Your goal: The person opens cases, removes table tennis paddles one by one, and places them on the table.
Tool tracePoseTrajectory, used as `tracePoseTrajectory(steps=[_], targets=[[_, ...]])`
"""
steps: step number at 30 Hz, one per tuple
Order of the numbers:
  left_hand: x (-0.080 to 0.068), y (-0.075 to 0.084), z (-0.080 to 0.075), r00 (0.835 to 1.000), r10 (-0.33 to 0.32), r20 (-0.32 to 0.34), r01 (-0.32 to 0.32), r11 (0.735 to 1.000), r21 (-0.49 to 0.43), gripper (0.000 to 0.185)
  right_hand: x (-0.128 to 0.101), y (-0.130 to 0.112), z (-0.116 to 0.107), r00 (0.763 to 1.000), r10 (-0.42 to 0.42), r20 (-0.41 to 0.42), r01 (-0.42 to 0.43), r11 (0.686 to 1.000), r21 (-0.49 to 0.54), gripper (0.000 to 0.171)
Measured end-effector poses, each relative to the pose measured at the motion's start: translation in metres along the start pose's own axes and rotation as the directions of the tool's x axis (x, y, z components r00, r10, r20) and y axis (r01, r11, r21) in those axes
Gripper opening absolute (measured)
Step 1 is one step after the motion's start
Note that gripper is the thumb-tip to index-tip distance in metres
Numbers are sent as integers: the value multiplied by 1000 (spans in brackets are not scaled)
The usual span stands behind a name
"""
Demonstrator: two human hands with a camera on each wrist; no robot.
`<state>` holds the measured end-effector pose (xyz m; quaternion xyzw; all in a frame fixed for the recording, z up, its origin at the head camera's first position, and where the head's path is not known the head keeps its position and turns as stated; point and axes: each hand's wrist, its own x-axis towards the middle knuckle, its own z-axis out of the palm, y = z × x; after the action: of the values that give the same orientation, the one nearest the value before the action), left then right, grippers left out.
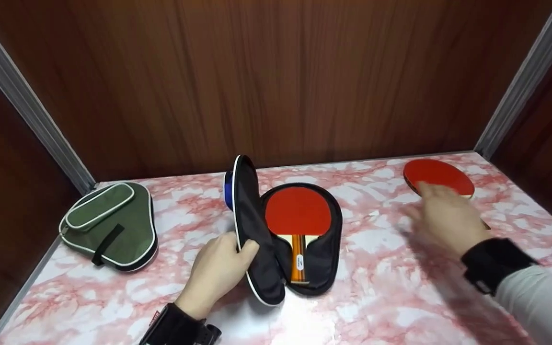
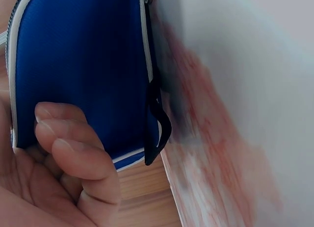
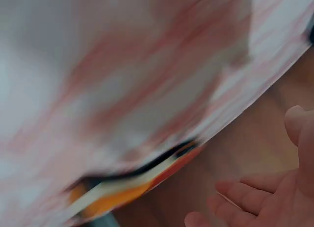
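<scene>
My left hand (image 1: 223,263) grips the raised cover of a table tennis bat case (image 1: 324,275), thumb on its black inner side. The cover stands nearly upright; its blue outside (image 2: 83,50) with white piping fills much of the left wrist view. Inside the case's black base lies a red table tennis bat (image 1: 298,211), its striped handle toward me. Over at the right, my blurred right hand (image 1: 448,218) overlaps a second red bat (image 1: 441,175), hiding most of its handle. In the right wrist view the fingers (image 3: 245,197) are extended and loose, apart from that bat's edge (image 3: 127,188).
A green bat case (image 1: 134,227) with white piping, a pocket and a black strap lies at the left of the red-and-white marbled table (image 1: 376,306). Brown wood-look panels (image 1: 285,86) with grey corner strips stand behind and at both sides.
</scene>
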<state>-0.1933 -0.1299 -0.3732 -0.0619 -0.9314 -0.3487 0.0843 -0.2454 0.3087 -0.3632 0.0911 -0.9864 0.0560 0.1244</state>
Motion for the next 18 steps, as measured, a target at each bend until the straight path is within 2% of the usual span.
tracePoseTrajectory(steps=[5,9,14,18], targets=[[0,-1,0,1000,0,6,0,1000,11,30,-4,-51,10,996,-83,-9,84,993,87,77],[1,-1,-1,1000,1,8,-1,1000,14,30,-12,-92,14,986,-159,-54,165,972,165,72],[1,0,0,1000,-3,5,3,1000,19,31,-20,-135,19,972,-228,-63,237,941,242,58],[1,0,1,1000,-2,6,1,1000,16,31,-21,-158,23,957,-278,-85,290,922,257,44]])
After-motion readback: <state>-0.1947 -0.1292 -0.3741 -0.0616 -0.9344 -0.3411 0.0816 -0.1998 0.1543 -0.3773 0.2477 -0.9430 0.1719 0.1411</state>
